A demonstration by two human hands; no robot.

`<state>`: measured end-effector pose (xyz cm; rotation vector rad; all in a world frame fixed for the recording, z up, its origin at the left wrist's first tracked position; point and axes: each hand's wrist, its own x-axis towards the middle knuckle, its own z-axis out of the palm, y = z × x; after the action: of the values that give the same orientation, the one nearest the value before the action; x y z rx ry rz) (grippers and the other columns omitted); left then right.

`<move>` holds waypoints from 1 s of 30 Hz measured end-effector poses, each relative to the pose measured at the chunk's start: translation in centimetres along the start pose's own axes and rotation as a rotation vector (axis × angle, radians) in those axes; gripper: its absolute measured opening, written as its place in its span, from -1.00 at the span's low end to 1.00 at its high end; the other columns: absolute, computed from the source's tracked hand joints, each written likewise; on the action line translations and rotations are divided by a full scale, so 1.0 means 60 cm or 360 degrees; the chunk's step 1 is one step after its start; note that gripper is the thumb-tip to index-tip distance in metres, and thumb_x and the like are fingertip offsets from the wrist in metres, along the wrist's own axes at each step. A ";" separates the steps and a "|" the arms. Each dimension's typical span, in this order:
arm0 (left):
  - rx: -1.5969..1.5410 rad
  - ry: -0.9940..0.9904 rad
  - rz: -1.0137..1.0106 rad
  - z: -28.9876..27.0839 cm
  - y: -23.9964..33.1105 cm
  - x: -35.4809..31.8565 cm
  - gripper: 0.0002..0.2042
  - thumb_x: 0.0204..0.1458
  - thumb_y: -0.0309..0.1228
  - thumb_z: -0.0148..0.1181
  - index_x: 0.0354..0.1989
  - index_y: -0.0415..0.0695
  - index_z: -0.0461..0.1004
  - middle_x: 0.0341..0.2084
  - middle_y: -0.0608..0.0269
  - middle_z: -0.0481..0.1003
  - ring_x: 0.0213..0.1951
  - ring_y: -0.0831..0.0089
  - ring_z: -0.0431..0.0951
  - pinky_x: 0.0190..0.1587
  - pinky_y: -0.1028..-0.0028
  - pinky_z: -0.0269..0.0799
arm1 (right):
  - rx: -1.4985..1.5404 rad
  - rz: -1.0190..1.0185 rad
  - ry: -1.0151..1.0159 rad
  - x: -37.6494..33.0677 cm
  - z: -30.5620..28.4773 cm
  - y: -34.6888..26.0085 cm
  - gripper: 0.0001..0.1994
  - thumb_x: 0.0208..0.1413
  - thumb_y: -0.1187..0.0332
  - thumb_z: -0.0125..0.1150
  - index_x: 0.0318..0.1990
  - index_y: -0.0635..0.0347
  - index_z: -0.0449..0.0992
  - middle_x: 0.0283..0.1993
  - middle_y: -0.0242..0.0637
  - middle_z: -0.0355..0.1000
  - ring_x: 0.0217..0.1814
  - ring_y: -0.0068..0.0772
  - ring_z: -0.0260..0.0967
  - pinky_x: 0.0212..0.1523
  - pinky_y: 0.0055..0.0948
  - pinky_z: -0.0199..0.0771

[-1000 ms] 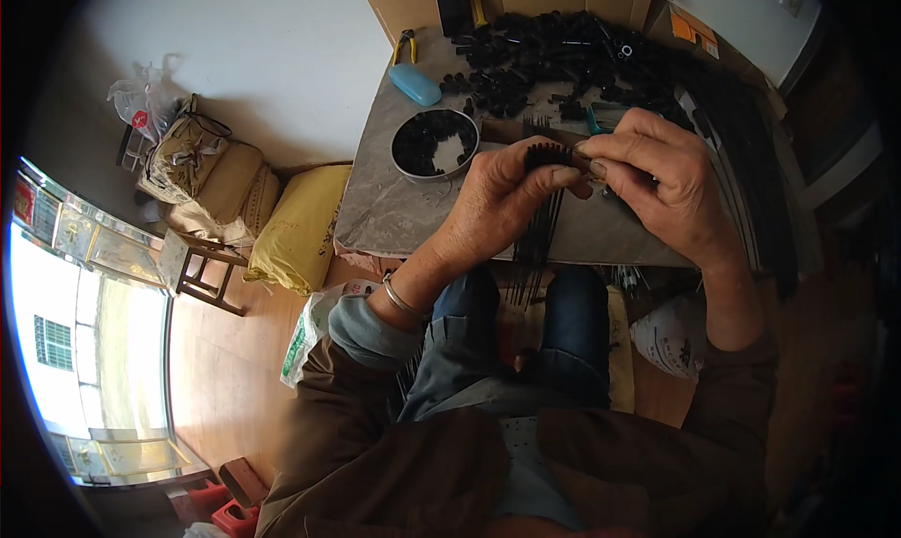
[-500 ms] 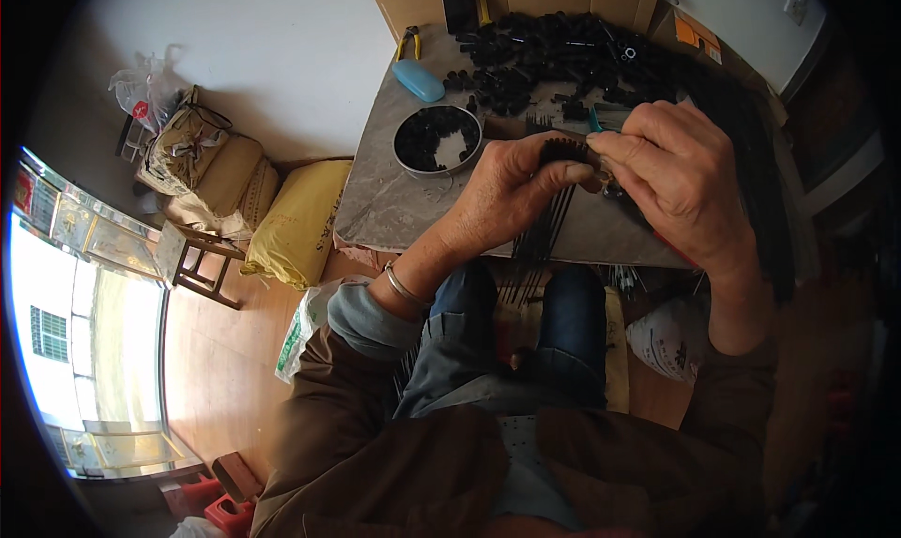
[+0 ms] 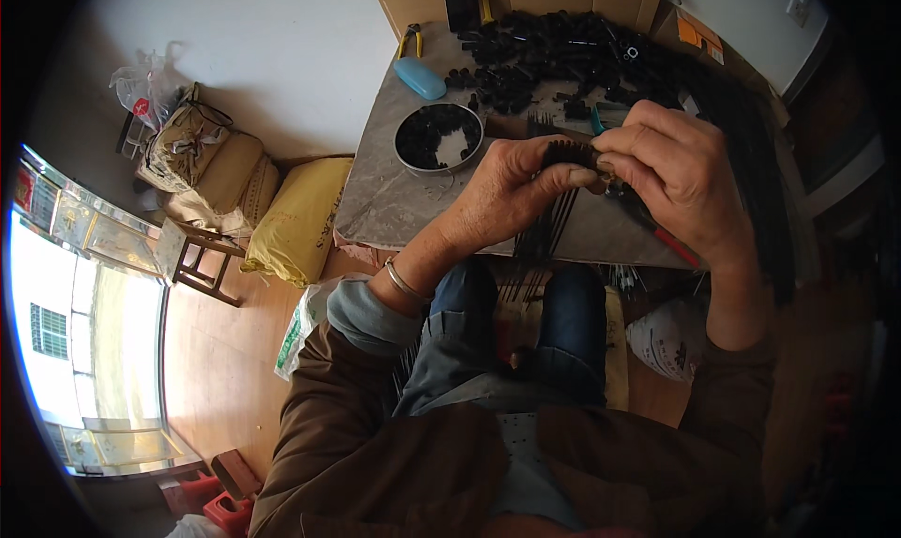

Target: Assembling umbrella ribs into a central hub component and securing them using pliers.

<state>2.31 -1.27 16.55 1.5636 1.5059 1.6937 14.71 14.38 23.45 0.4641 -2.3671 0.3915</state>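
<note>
Over the front of the table, my left hand (image 3: pixel 514 183) is closed around a curved, ridged black piece (image 3: pixel 568 151), thumb along its near side. Thin black rods (image 3: pixel 554 224) stick out above and hang below this hand toward my knees; whether they join the ridged piece is hidden. My right hand (image 3: pixel 678 177) is closed in a pinch at the ridged piece's right end, its fingertips meeting there. What sits between those fingertips is too small to tell. Below the right wrist lies a red-handled tool (image 3: pixel 678 247), partly covered.
A round metal bowl (image 3: pixel 402 159) of small black parts stands left of my hands. Behind are a blue case (image 3: pixel 419 78), yellow-handled pliers (image 3: pixel 411 43) and a heap of black parts (image 3: pixel 535 55). Long black strands (image 3: pixel 765 191) lie at the right. A yellow sack (image 3: pixel 298 224) leans left of the table.
My right hand has shifted slightly, showing more of the ridged piece and the red handle. The left hand keeps its hold almost unmoved.
</note>
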 end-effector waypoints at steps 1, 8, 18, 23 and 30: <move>0.0005 -0.0001 -0.0031 0.001 0.001 -0.001 -0.81 0.17 -0.37 0.10 -0.17 -0.24 0.53 -0.32 0.25 0.61 -0.19 0.57 0.55 -0.07 0.52 0.45 | -0.0233 -0.0143 -0.0088 0.005 -0.007 -0.004 -0.90 -0.09 0.54 0.32 -0.38 0.25 0.53 -0.47 -0.35 0.39 -0.49 -0.47 0.40 -0.55 -0.51 0.37; -0.0133 -0.0049 0.0055 0.002 -0.013 0.004 -0.76 0.13 -0.30 0.15 -0.14 -0.20 0.54 -0.34 0.27 0.59 -0.25 0.57 0.54 -0.17 0.52 0.48 | 0.0413 0.0084 0.0076 -0.011 0.024 0.024 -0.87 -0.11 0.45 0.36 -0.40 0.21 0.52 -0.49 -0.36 0.36 -0.56 -0.41 0.37 -0.58 -0.47 0.33; 0.0480 -0.0164 0.0084 -0.025 -0.004 0.006 -0.64 -0.04 -0.19 0.31 -0.18 -0.23 0.54 -0.31 0.15 0.58 -0.17 0.37 0.56 -0.15 0.39 0.47 | 0.0073 -0.0185 -0.0071 0.008 0.013 0.019 -0.77 -0.23 0.36 0.43 -0.46 0.19 0.48 -0.52 -0.38 0.37 -0.59 -0.43 0.35 -0.59 -0.48 0.35; 0.0836 -0.0206 0.0397 -0.041 -0.012 0.015 -0.58 -0.16 -0.16 0.37 -0.22 -0.24 0.54 -0.26 0.07 0.56 -0.13 0.13 0.55 -0.13 0.29 0.48 | -0.0023 -0.0370 -0.0057 0.024 0.010 0.024 -0.75 -0.26 0.34 0.46 -0.49 0.18 0.45 -0.54 -0.38 0.36 -0.60 -0.44 0.35 -0.60 -0.49 0.34; 0.0835 -0.0225 0.0451 -0.040 -0.007 0.015 -0.58 -0.19 -0.14 0.39 -0.27 -0.24 0.54 -0.28 0.06 0.56 -0.19 0.13 0.56 -0.15 0.29 0.48 | 0.0140 -0.0217 -0.0008 0.014 0.036 0.022 -0.71 -0.25 0.29 0.48 -0.49 0.18 0.43 -0.55 -0.39 0.34 -0.61 -0.49 0.34 -0.63 -0.54 0.30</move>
<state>-0.25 -1.41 17.11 2.2026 1.8190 1.3412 12.29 14.53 22.26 0.6642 -2.3140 0.4329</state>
